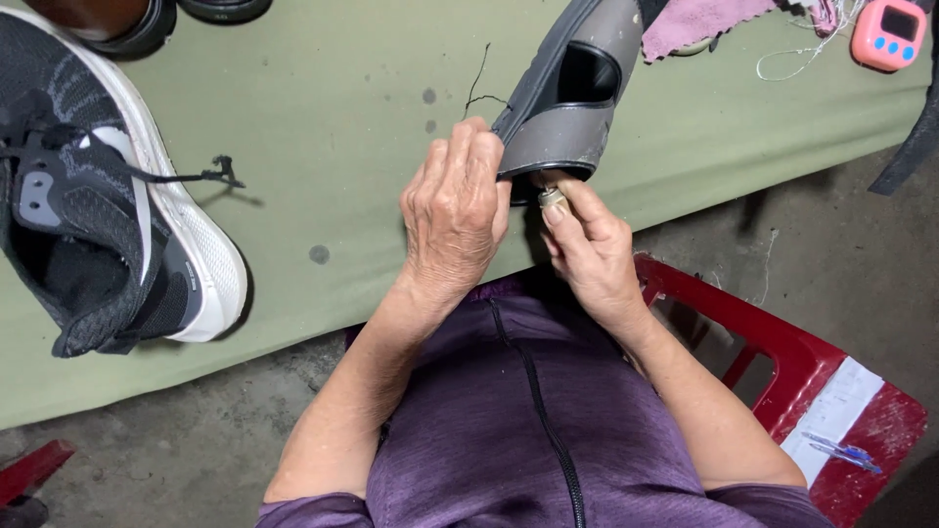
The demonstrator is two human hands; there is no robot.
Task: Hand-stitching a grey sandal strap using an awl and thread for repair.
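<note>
My left hand [452, 217] grips the near end of a grey sandal [577, 98] that lies tilted over the edge of a green-covered table [342, 127]. My right hand [587, 252] is pressed under the sandal's toe edge, with a small metal thimble [553, 198] on one finger. Its fingers are pinched at the sole rim; whatever they hold there is too small to see. A dark thread [477, 83] trails on the cloth just behind the sandal.
A black and white sneaker [108, 196] lies on its side at the left. Dark shoes [147, 20] sit at the far left edge. A pink cloth [699, 22], white thread [797, 59] and a pink timer [888, 32] lie at the back right. A red plastic stool [831, 391] stands at my right.
</note>
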